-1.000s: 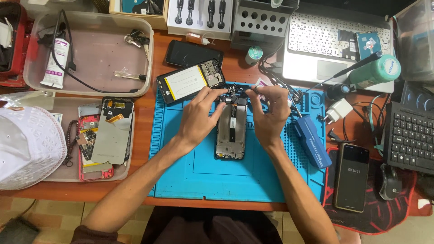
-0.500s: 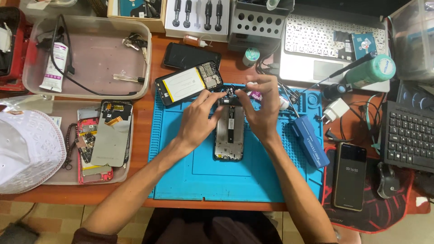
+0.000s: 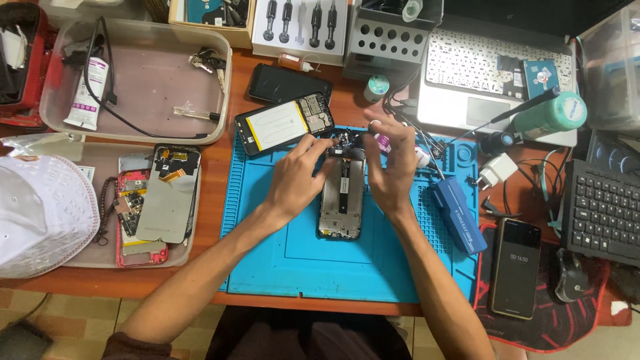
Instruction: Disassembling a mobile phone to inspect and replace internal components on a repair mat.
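Two hands at the top of an opened phone frame (image 3: 341, 199), lying mid-way on the blue repair mat (image 3: 267, 267); left hand (image 3: 293, 180) pinches its upper edge; right hand (image 3: 393, 167) nips a small tool, tip hidden. Risk, judged: a slip could tear the flex or flick a part toward the battery-bearing phone back (image 3: 283, 123) just beside.

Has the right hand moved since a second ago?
Yes. The right hand lifted off the phone frame and shifted up toward the laptop; fingers now pinch near the frame's top.

Matt rubber, bare metal, polished wood

My blue mat (image 3: 300, 267) looks matt and rubbery with ribbed edges; the phone frame (image 3: 342, 200) shows bare dull metal; the worktop (image 3: 220, 100) is smooth reddish wood; the trays (image 3: 223, 73) are cloudy plastic; the cap (image 3: 40, 217) is knitted white cloth.
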